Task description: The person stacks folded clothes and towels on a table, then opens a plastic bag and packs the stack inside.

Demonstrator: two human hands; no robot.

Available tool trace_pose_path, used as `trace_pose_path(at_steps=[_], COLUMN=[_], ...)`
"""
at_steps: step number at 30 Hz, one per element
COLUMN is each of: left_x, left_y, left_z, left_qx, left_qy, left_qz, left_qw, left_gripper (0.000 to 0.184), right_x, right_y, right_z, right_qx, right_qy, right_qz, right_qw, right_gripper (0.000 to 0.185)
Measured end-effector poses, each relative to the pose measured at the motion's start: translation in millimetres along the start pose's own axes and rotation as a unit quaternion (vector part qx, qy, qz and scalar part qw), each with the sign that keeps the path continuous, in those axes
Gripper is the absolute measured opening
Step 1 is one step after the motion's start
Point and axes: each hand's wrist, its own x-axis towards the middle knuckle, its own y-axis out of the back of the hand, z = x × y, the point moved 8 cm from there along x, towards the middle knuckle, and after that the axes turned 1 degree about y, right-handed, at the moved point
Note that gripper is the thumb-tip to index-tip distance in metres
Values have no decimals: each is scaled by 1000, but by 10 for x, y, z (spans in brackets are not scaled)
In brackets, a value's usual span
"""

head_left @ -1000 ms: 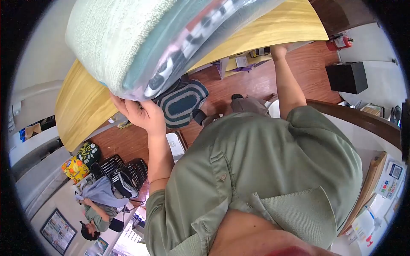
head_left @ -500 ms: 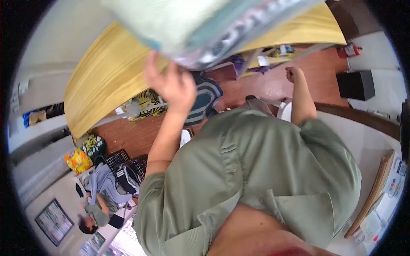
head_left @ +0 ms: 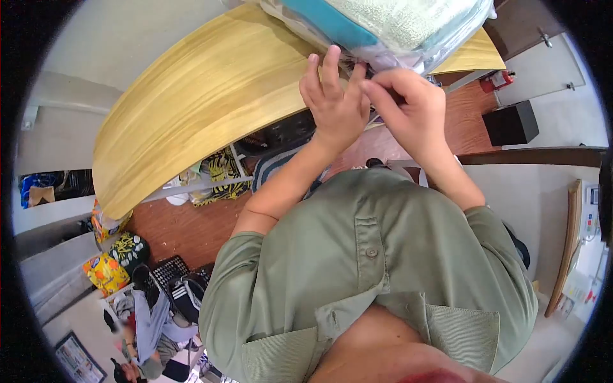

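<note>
A clear plastic bag (head_left: 418, 57) packed with folded textiles lies at the top of the view, on the wood-grain table. Pale green terry cloth (head_left: 408, 22) and a teal piece (head_left: 332, 20) show through the film. At the bag's near edge, my left hand (head_left: 338, 105) has its outer fingers stretched up, while its index finger and thumb side meet the plastic. Beside it, my right hand (head_left: 412, 105) is closed in a pinch on the same edge. The fingertips of both hands nearly touch, and the bit of plastic between them is partly hidden.
The curved wood-grain table (head_left: 204, 89) spans the view, with items on shelves beneath. A black box (head_left: 511, 124) and a fire extinguisher (head_left: 497, 81) stand at the right. Colourful bundles (head_left: 106, 273) and a black basket (head_left: 169, 271) sit lower left, near another person (head_left: 137, 367).
My right hand has come up from my side to the bag's edge. The left hand has moved right to meet it. The bag has shifted right and now lies steadier in view.
</note>
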Motion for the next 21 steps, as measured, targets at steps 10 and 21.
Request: trace_pose_path(at_steps=[10, 21], left_x=[-53, 102], left_y=[-4, -92], left_z=[-6, 24], left_qx=[36, 59], left_qy=[-22, -26], left_qz=[20, -60], left_qw=[999, 996], left_gripper=[29, 29], right_x=[61, -66], right_y=[-15, 214], right_z=[144, 72], right_qx=[-115, -149], right_qy=[-91, -108], right_qz=[99, 76], right_qw=[984, 980], right_gripper=[17, 14])
